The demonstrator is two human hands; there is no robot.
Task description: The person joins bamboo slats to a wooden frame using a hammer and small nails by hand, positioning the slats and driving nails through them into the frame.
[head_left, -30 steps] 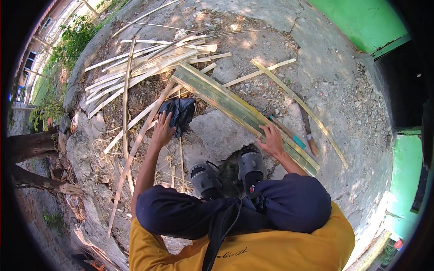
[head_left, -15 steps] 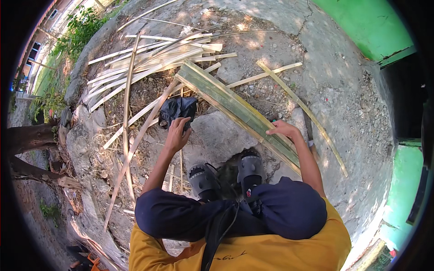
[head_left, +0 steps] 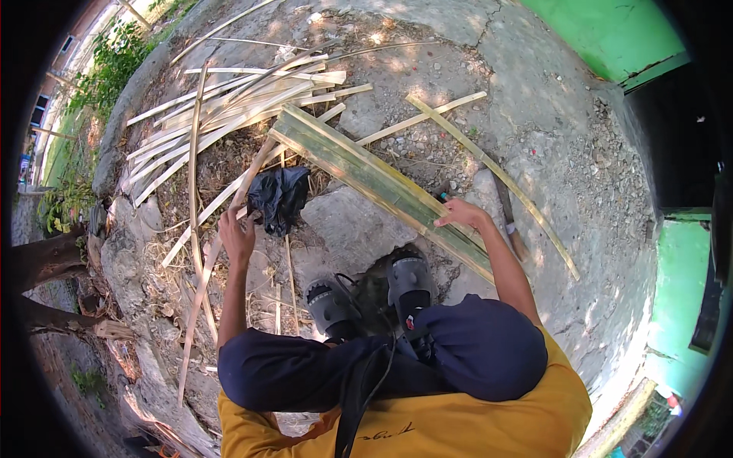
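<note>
Green bamboo panel (head_left: 343, 160): far end near pale strips (head_left: 229, 114).
Open side: I see concrete (head_left: 599, 229) right of the curved strip (head_left: 527, 202).
Right hand (head_left: 464, 215): over the panel; grip I can't tell.
Left hand (head_left: 238, 237): at the long strip (head_left: 188, 336), grip unclear.
Hidden: panel's near end, partly, by right forearm (head_left: 508, 263).

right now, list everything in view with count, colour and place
broad bamboo: count unclear, green and yellow, centre
strip pile: many, pale, upper left
long strips: two, brown, left
crossed strips: two, yellowish, right of centre
plastic bag: one, black, left of the bamboo
small tip: one, teal, right of centre
stone slab: one, grey, centre
bladed tool: one, dark with brown handle, right
leafy plants: several, green, upper left
tree limbs: two, brown, left edge
wall sections: two, green, right edge
shoes: two, grey, lower centre
trousers: one pair, navy, bottom
shirt: one, yellow, bottom
left hand: one, bare, beside the bag
right hand: one, bare, on the bamboo
</note>
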